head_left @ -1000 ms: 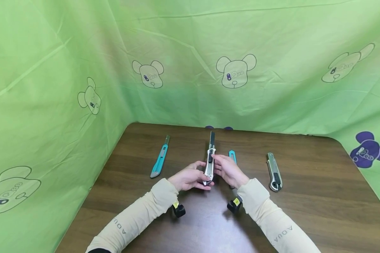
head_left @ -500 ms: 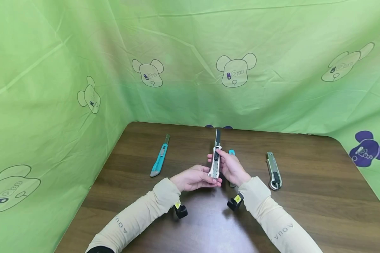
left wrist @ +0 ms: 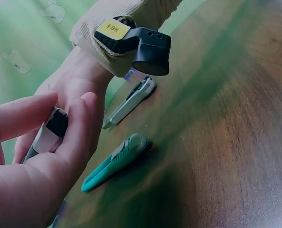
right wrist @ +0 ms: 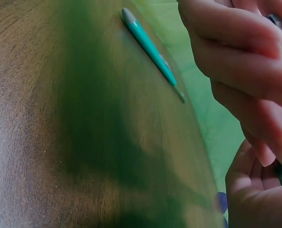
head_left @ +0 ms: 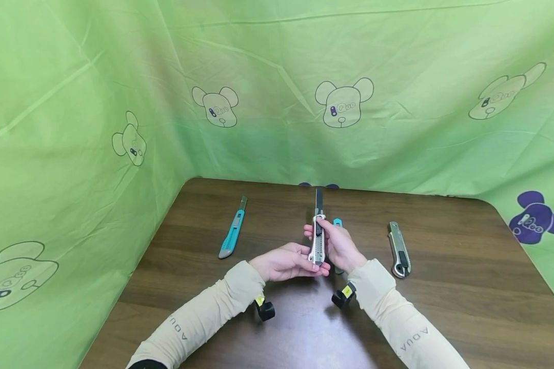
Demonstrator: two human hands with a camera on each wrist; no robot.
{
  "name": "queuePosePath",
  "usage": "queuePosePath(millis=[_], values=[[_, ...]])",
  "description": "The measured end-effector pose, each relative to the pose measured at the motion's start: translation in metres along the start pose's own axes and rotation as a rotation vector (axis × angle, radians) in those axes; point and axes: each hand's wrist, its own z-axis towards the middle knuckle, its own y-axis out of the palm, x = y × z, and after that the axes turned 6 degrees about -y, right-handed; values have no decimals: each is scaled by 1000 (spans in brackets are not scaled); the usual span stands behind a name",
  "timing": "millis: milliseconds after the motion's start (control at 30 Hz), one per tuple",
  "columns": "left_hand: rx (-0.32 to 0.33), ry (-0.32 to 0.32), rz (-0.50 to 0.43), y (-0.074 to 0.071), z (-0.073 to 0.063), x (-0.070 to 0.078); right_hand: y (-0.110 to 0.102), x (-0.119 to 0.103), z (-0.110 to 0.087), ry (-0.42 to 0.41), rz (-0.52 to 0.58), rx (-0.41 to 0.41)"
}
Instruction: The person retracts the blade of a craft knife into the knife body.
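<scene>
A silver utility knife (head_left: pixel 318 246) with a dark slider is held above the table, its long blade extended and pointing away from me. My left hand (head_left: pixel 288 262) pinches its rear end between thumb and fingers, which the left wrist view shows around the knife's black end cap (left wrist: pixel 58 121). Nearer the blade, my right hand (head_left: pixel 341 245) grips the body, thumb at the slider and fingertips showing past the far side. Partly behind the right hand lies a teal utility knife (head_left: pixel 337 222), seen more fully as a teal knife (left wrist: pixel 116 161) in the left wrist view.
To the left on the brown wooden table (head_left: pixel 189 297) lies another teal utility knife (head_left: pixel 232 233) with its blade out. A grey-green utility knife (head_left: pixel 399 251) with a black slider lies to the right. Green printed fabric (head_left: pixel 268 61) hangs along the back and left.
Both hands and the silver knife have shifted slightly right. My right hand's fingers have come around the knife body, with fingertips now visible on its left side.
</scene>
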Motion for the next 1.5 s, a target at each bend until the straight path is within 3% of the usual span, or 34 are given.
queuePosePath(millis=[200, 767, 1500], values=[[-15, -1, 1, -1, -1, -1, 2, 0, 0, 5, 3, -18], [37, -4, 37, 4, -3, 0, 4, -2, -2, 75, 74, -49], [48, -11, 13, 5, -2, -3, 8, -4, -2, 59, 131, -36]])
